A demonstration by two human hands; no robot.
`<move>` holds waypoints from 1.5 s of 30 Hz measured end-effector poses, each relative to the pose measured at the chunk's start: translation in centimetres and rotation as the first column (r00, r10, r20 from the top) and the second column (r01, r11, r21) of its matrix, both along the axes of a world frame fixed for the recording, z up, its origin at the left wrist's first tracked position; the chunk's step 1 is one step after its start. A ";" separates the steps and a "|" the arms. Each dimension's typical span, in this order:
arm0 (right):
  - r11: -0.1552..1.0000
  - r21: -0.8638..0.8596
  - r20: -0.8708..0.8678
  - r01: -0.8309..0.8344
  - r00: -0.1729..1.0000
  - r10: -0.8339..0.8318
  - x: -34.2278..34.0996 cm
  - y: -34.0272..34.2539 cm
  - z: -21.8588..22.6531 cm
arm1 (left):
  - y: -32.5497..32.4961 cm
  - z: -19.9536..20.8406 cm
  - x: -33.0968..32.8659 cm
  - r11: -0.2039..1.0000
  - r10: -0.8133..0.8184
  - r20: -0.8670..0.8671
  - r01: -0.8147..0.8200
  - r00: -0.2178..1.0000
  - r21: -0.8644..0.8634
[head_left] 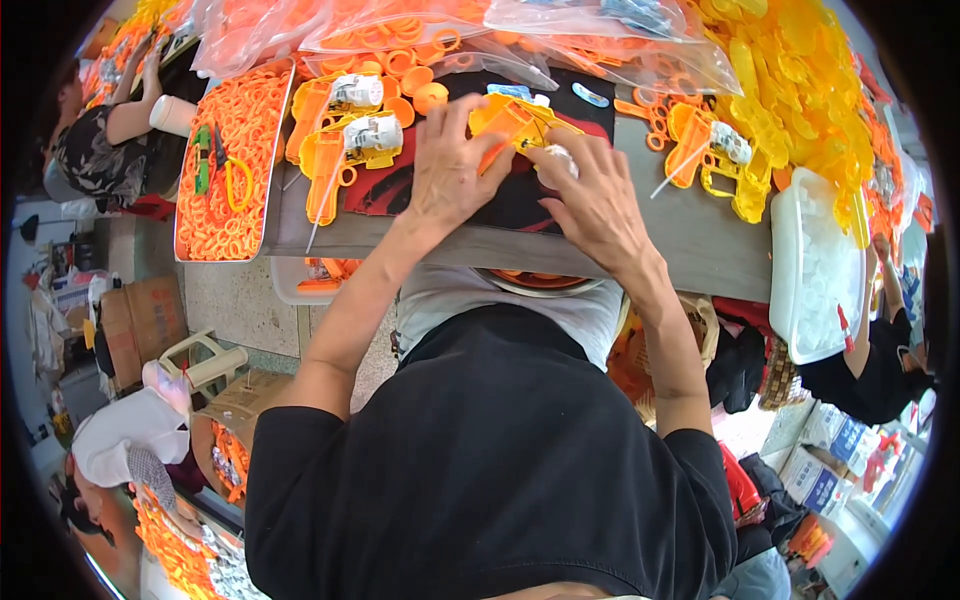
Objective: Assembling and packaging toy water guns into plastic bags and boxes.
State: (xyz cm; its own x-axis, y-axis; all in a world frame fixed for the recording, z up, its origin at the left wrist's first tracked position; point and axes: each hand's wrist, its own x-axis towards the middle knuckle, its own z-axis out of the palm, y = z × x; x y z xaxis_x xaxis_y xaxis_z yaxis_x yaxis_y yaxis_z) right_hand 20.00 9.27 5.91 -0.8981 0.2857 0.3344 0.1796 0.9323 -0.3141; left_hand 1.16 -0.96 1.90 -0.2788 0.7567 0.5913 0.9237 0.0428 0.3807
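Observation:
Between my hands, over a dark mat (520, 200), is an orange and yellow plastic toy gun housing (510, 122). My left hand (448, 165) grips its left side, thumb and fingers closed around the orange part. On the right side, my right hand (595, 190) has its fingers bent over the housing and a white piece (562, 157), which they partly cover. Thin dark wires or a small part show near the right fingertips. To the left lie two similar orange and yellow toy guns (322, 165), each with a printed white cylinder (374, 133).
A tray of orange rings (225, 225) stands left, with green-handled cutters (203, 160) on top. Bags of orange parts (400, 25) line the back. At right are another toy gun (690, 145), a yellow parts pile (790, 70) and a white bin (815, 300). Other people work on both sides.

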 end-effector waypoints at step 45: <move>0.949 -0.314 -0.094 0.015 0.995 -0.046 0.6 -3.1 -2.6 | 3.6 -1.8 -2.9 0.881 -0.444 0.264 0.470 0.856 -0.043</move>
State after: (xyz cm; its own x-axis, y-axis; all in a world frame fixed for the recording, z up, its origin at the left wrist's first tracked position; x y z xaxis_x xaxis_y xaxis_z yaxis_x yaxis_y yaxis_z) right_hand 20.65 6.15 3.32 -0.8545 0.4166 0.3103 0.1597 0.7791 -0.6062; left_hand -1.79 2.66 0.09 -0.0092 0.8860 0.4635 0.7297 -0.3109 0.6089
